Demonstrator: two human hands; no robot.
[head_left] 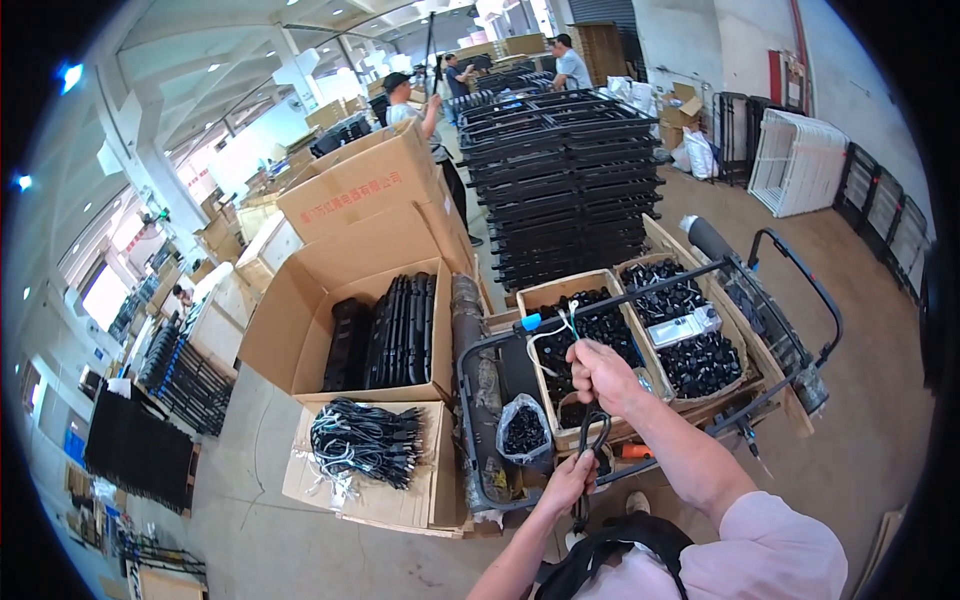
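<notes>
Right hand (605, 378) closed, fingers pinching near pale wire ends (568, 318), above black tubular frame (829, 290). Left hand (570, 480) nearer body, fingers curled around looped black cable (606, 428), probably controlling slack. Cable bundle (368, 440) on cardboard, left of frame, presumably for reach.

Pale pink short-sleeved shirt (778, 545); black garment (652, 531), perhaps apron; 1 light shoe (637, 503).

Smooth plastic cable (606, 430) (slightly glossy)
</notes>
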